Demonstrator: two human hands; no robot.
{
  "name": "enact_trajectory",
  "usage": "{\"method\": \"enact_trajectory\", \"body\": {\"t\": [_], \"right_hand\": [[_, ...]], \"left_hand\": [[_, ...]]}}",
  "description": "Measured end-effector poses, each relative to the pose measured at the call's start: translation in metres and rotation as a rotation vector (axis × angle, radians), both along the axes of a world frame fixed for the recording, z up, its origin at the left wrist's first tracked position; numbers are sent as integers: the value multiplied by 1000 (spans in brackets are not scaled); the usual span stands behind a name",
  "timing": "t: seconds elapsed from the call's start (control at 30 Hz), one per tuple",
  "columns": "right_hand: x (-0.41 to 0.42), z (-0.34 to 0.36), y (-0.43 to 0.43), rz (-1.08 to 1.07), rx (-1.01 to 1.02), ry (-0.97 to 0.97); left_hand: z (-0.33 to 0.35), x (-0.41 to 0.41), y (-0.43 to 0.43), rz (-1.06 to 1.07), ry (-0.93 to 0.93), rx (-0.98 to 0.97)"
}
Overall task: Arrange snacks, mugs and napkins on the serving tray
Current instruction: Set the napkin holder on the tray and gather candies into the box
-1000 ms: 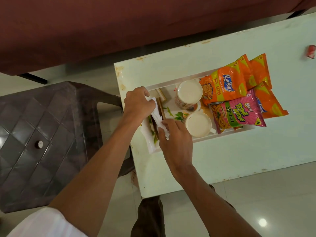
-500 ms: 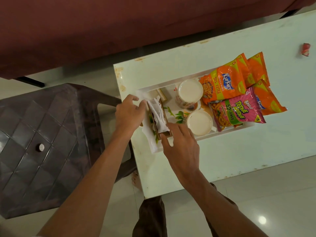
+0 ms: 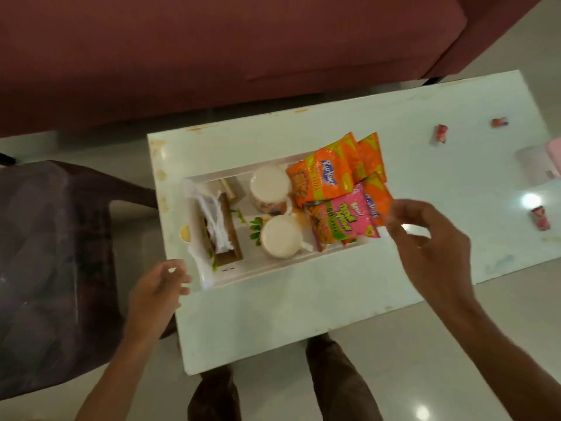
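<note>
**tray entry: both hands off, right hand nearest the snacks**

serving tray (image 3: 273,270): lies lengthwise along the table's left end. napkins (image 3: 216,223) at its left end, two mugs (image 3: 270,185) mid-tray, snack packets (image 3: 335,189) at its right end, overhanging. right hand (image 3: 431,247), loosely open and empty, just beside the pink packet (image 3: 344,221). left hand (image 3: 158,291), open and empty, at the tray's near-left corner.

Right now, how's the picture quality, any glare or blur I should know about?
Head view: bright ceiling-light glare spots on the table at its right end and on the floor; the left hand and right hand are motion-blurred; the chair on the left is smeared; wide-angle lens bends the table edges; the tray and snack packets stay readable.
</note>
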State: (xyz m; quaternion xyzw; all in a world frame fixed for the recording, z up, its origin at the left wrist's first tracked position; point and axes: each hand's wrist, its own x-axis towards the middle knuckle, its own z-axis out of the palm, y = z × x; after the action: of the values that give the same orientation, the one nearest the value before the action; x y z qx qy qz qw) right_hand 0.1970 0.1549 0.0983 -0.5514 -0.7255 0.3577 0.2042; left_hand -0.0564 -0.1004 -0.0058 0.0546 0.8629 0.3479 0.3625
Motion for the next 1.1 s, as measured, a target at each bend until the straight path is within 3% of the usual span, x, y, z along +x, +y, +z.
{"method": "enact_trajectory", "body": {"t": [0.2, 0.27, 0.37, 0.47, 0.57, 0.77, 1.1], "right_hand": [[48, -44, 114, -358, -472, 271], [52, -67, 137, -376, -698, 351], [50, -103, 159, -315, -901, 302], [39, -134, 166, -167, -899, 153], [27, -152, 169, -43, -910, 126], [12, -155, 169, 186, -973, 81], [-1, -161, 161, 73, -917, 143]], "left_hand": [[-11, 20, -19, 78, 61, -62], [-12, 22, -16, 96, 72, -96], [-13, 22, 0, 70, 74, -38], [-25, 17, 18, 179, 77, -26], [-35, 8, 37, 226, 96, -22], [-46, -14, 66, 381, -81, 25], [-40, -29, 71, 467, -247, 75]]}}
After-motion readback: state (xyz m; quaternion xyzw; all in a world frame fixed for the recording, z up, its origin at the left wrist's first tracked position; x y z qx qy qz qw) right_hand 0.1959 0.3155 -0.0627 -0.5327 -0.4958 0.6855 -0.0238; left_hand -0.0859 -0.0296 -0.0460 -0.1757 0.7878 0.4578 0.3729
